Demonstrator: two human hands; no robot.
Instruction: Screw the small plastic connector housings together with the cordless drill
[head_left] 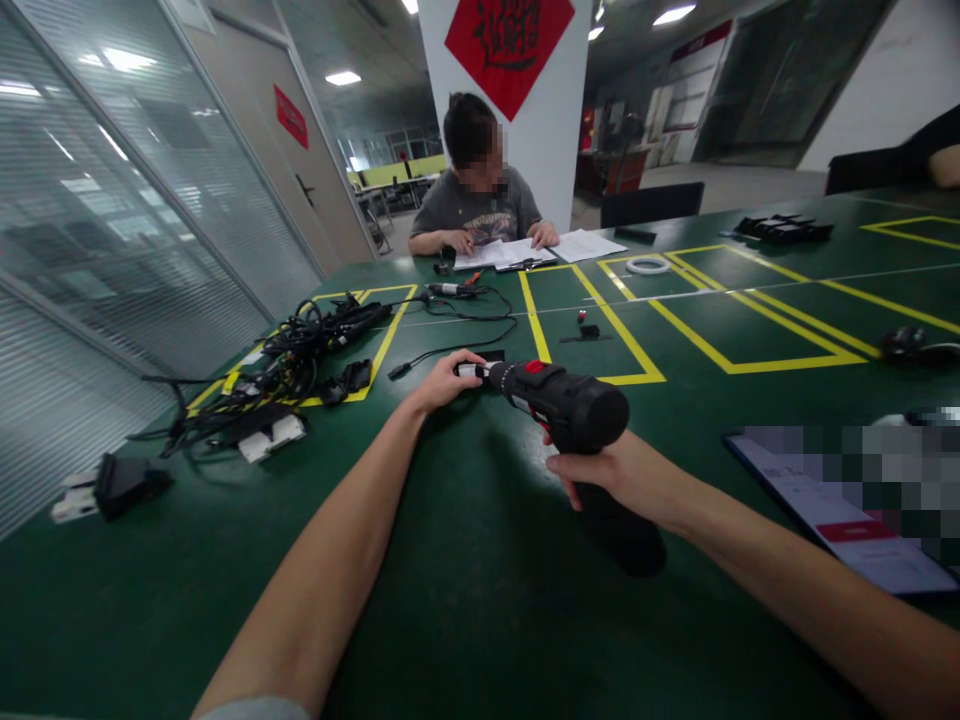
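Observation:
My right hand (600,470) is wrapped round the grip of a black cordless drill (559,400) with red accents. Its chuck points away to the left, and the tip reaches a small black-and-white part (471,371). My left hand (448,382) pinches that part down at the tabletop, fingers closed on it. The part's exact kind is hard to make out, since the fingers and the drill's nose cover some of it. A flat black piece (491,356) lies just behind the tip.
Tangled black cables (300,350) lie at the left. A tape roll (648,265), yellow tape outlines and a tablet (847,510) are on the green table (450,600). Across it, a person (484,190) sits with papers (510,253). Black parts (784,228) lie far right.

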